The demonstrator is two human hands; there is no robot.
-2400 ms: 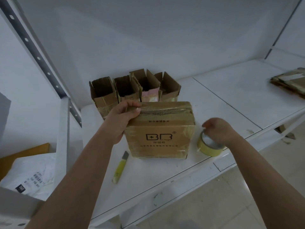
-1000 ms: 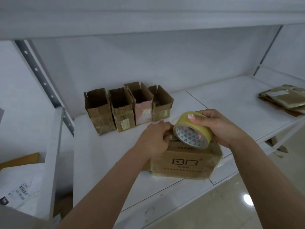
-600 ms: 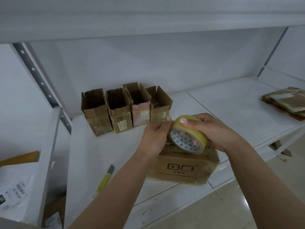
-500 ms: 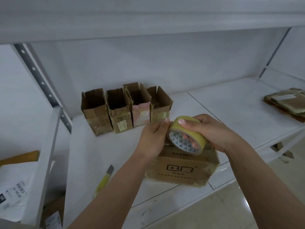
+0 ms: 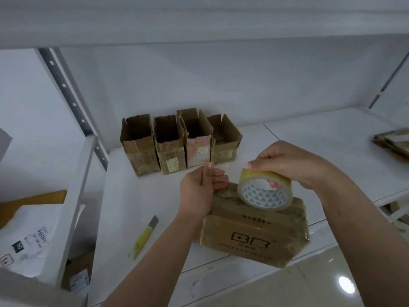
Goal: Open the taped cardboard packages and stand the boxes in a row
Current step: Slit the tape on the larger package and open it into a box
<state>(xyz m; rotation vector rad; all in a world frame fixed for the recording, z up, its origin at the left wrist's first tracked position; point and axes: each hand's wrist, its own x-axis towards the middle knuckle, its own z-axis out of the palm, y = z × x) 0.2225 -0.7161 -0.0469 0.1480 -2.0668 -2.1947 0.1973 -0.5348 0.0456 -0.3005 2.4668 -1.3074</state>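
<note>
Change: since half a second ago the left hand [image 5: 202, 191] has drawn away from the tape roll [image 5: 265, 189], pulling a clear strip of tape [image 5: 225, 168] out between them; roll now stands a bit further right on the package.
Left hand: fingers and thumb pinched together on the free end of the strip, held above the package's back-left corner.
Right hand: right hand [image 5: 294, 163] grips the roll from above, fingers curled over its rim, thumb side toward the camera (one fingertip shows through the core).
Tape roll: yellowish, white core with blue triangle print, stood on edge, resting on top of the package.
Package: taped cardboard package [image 5: 256, 229], brown, glossy with tape, printed logo on its front face; lies flat at the front edge of the shelf [image 5: 137, 196], right corner overhanging slightly.
Opened boxes: four open boxes [image 5: 180, 140] stand upright side by side in a row at the back left of the shelf, flaps up; third from left has a pink label.
Knife: yellow utility knife [image 5: 143, 237] lies on the shelf left of the package, apart from both hands.
Other: stack of flattened cardboard [image 5: 392, 141] at far right of shelf; white mailer bag [image 5: 28, 235] low left, outside the rack.
</note>
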